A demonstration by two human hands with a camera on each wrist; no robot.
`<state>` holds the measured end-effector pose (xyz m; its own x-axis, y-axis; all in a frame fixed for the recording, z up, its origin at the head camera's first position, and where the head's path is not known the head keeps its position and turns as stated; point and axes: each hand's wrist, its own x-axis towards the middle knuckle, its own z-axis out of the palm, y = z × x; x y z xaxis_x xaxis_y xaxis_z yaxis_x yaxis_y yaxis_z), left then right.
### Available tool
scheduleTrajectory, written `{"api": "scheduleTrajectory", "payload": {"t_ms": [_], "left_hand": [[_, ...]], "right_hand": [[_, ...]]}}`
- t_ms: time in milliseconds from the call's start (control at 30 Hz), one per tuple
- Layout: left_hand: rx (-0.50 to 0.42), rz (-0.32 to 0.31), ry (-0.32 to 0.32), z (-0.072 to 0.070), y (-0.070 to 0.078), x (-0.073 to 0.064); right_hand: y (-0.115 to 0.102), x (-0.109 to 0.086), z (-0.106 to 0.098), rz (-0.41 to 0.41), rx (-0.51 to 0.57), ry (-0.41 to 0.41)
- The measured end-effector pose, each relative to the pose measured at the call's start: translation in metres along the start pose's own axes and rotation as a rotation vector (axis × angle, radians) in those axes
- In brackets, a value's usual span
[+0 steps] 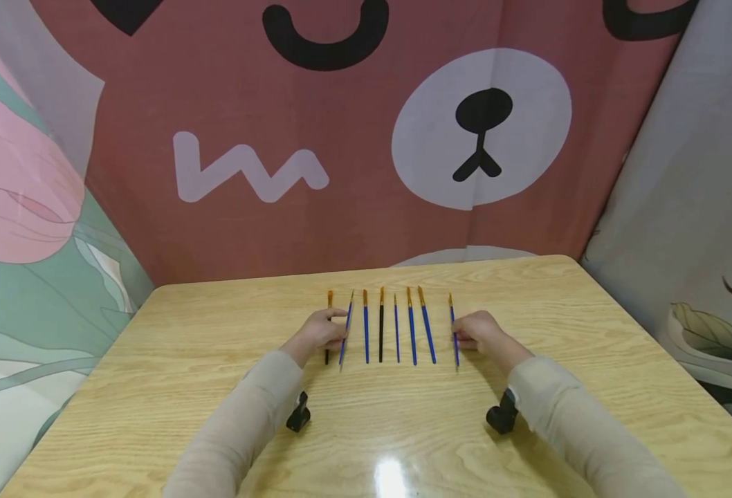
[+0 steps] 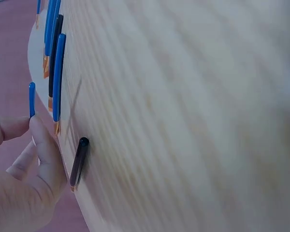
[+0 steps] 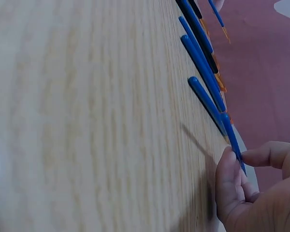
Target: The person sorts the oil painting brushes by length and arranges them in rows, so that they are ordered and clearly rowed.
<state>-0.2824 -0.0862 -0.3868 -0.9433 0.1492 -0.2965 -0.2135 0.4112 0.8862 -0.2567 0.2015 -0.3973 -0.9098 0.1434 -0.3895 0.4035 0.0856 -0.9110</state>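
Observation:
My left hand (image 1: 319,330) pinches a thin blue paintbrush (image 1: 343,349), bristles pointing away from me. In the left wrist view this blue paintbrush (image 2: 32,99) is raised off the table. Partly behind the left hand lies a black-handled paintbrush (image 1: 326,357), the leftmost one. Farther right, my right hand (image 1: 481,332) holds another blue paintbrush (image 1: 456,355) between thumb and fingers. The right wrist view shows that blue paintbrush (image 3: 232,133) also above the tabletop. Between the hands lie several paintbrushes side by side, among them a black one (image 1: 381,335) and a blue one (image 1: 428,335).
The wooden table (image 1: 216,325) reaches back to a reddish cloth (image 1: 353,235) with a cartoon animal face. Patterned curtains (image 1: 23,311) hang at the sides. Small black devices (image 1: 299,413) are strapped at both wrists.

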Motion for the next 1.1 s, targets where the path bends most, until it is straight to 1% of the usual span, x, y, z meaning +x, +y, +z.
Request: {"api": "scheduleTrajectory", "payload": {"t_ms": [267, 367, 567, 667, 767, 933, 1100], "left_hand": [[-0.038, -0.022, 0.005, 0.0, -0.007, -0.005], [-0.034, -0.016, 0.001, 0.001, -0.009, -0.006], [-0.047, -0.023, 0.004, 0.001, -0.01, -0.007], [-0.057, -0.03, 0.0, 0.0, -0.01, -0.007], [-0.06, -0.022, -0.005, 0.0, -0.01, -0.007], [-0.057, -0.021, 0.001, 0.0, -0.01, -0.009], [-0.048, -0.029, -0.007, 0.0, -0.009, -0.012]], "right_hand": [[0.005, -0.014, 0.002, 0.009, -0.009, -0.064], [0.006, -0.021, 0.003, -0.007, -0.012, -0.091], [0.012, -0.032, 0.003, -0.04, -0.004, -0.155], [0.015, -0.036, 0.002, -0.035, -0.01, -0.169], [0.017, -0.041, 0.0, -0.039, -0.021, -0.177], [0.02, -0.05, -0.003, -0.049, -0.026, -0.191], [0.023, -0.059, -0.007, -0.049, -0.037, -0.184]]}}
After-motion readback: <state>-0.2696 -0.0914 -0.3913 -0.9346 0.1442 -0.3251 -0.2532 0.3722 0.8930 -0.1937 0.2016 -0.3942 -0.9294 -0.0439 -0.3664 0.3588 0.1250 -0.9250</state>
